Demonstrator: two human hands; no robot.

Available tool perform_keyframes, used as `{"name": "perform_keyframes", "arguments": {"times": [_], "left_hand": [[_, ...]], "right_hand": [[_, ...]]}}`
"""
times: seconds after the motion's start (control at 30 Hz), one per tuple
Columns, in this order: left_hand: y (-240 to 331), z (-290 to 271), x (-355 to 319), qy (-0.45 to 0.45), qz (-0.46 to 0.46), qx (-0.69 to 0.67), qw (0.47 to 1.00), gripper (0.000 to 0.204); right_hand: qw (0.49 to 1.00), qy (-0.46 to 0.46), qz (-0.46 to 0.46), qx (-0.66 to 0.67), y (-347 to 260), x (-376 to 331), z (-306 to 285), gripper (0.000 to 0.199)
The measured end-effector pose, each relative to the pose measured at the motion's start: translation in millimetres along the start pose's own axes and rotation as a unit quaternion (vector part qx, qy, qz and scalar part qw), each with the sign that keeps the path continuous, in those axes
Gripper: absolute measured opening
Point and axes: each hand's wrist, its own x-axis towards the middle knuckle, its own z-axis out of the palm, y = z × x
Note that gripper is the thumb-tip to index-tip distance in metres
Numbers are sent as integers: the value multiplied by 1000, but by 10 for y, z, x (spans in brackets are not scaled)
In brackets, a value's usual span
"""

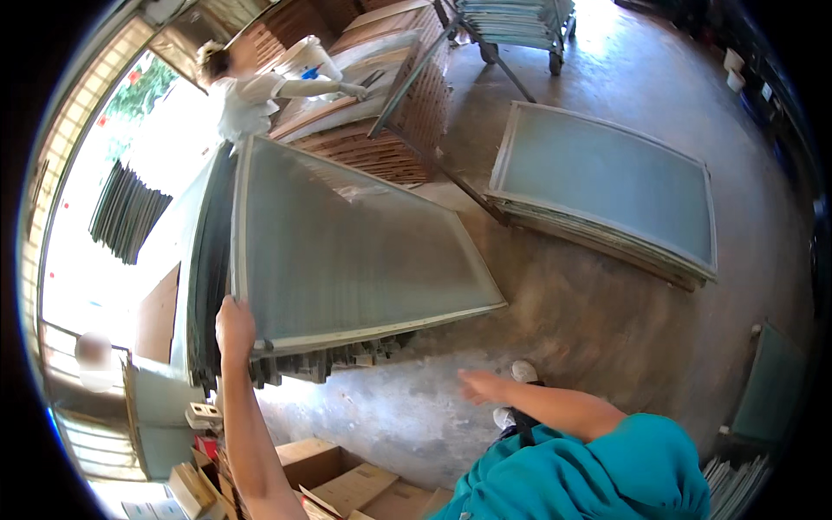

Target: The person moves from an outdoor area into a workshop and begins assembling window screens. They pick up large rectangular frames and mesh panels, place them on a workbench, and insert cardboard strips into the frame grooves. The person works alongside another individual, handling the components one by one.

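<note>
A large framed mesh screen (364, 251), grey-green with a pale border, leans outward from a row of similar upright frames (208, 286). My left hand (234, 328) is closed round its near left corner, with the arm stretched forward. The fingers' far side is hidden behind the frame. My right hand (483, 386) hangs over the floor in front of my body, touching nothing. Its fingers are stretched toward the left, slightly blurred. Under the screen's lower edge, the ends of several more frames (321, 360) show.
A low stack of framed screens (607, 182) lies at the right. Behind it stands a wheeled cart (511, 26) of frames. A co-worker (247, 95) reaches over stacked wooden racks (381, 130) with a white bucket (308, 61). Cardboard boxes (347, 485) sit near my left.
</note>
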Motion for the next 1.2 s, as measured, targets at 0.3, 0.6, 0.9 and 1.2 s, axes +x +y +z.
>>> {"name": "perform_keyframes", "arguments": {"times": [0.3, 0.6, 0.9, 1.2], "left_hand": [[281, -428, -245, 47, 57, -14, 997, 35], [-621, -1036, -2143, 11, -13, -143, 990, 38], [-1488, -1870, -2674, 56, -8, -139, 989, 31], [-899, -1931, -2011, 5, 67, -203, 977, 33]], "right_hand": [[782, -140, -73, 603, -1258, 1065, 1191, 80], [820, 118, 203, 523, -532, -127, 1875, 36], [780, 59, 221, 582, 206, -966, 2465, 50], [771, 67, 168, 610, -131, -1361, 2215, 42]]}}
